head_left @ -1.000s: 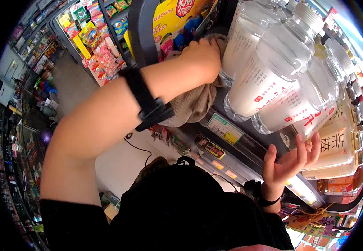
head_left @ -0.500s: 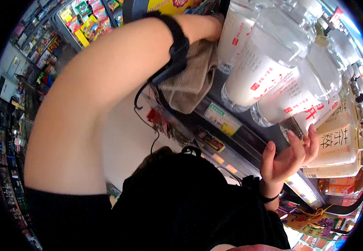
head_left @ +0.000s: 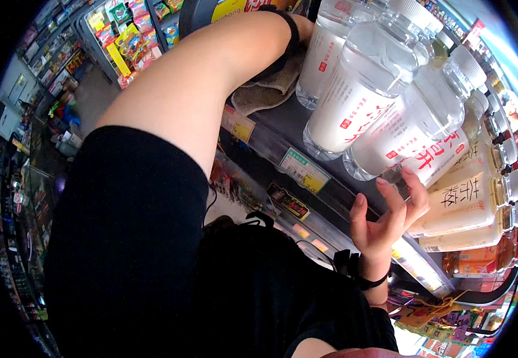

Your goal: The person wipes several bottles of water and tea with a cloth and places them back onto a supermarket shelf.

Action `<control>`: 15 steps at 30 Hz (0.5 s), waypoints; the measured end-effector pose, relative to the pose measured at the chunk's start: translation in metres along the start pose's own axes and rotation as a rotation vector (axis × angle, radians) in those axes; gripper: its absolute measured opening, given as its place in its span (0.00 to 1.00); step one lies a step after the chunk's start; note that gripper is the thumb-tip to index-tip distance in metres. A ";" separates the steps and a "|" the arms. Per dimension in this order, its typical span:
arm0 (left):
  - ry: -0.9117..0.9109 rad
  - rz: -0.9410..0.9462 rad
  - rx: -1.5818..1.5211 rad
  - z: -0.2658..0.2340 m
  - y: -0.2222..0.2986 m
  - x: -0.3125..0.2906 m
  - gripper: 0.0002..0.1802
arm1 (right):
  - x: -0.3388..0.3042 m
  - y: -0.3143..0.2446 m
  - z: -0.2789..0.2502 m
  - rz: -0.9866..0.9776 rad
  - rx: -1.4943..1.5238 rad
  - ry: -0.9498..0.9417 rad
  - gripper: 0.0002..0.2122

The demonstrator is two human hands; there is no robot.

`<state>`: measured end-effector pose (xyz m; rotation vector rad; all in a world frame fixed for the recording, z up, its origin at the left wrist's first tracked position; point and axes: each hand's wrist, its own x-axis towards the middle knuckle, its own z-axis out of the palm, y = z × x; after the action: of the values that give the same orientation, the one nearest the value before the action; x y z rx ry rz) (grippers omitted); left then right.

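Observation:
My left arm reaches deep over the shelf (head_left: 283, 128). Only a little of my left hand (head_left: 306, 30) shows beside the leftmost bottle, its fingers hidden. Under that wrist a brown-grey cloth (head_left: 262, 95) lies bunched on the shelf; the hand's grip on it is out of sight. Clear bottles of whitish drink, with white caps and red print, stand in front, among them a front bottle (head_left: 345, 98) and one to its right (head_left: 402, 131). Close below these bottles is my right hand (head_left: 393, 218), palm up, fingers apart and slightly bent, holding nothing.
Price tags (head_left: 303, 170) line the shelf's front edge. Beige drink bottles (head_left: 453, 203) and orange-labelled bottles (head_left: 480, 259) stand further right, before a dark curved rail (head_left: 500, 292). Bagged snacks (head_left: 130, 39) hang on a rack at upper left, beside a floor aisle (head_left: 94, 89).
My left arm has pushed further in over the shelf, and the cloth has gone inward from the shelf edge with it. My right hand appears slightly further left and lower, still spread.

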<state>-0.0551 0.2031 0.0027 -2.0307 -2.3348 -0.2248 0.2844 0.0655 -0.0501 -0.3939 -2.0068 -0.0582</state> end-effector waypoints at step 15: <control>-0.080 0.141 0.069 -0.021 0.008 -0.055 0.19 | 0.006 -0.001 0.000 -0.045 -0.059 -0.103 0.11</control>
<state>-0.0402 0.1471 0.0172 -2.1982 -2.1963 -0.0578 0.2821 0.0662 -0.0448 -0.3959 -2.1195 -0.1280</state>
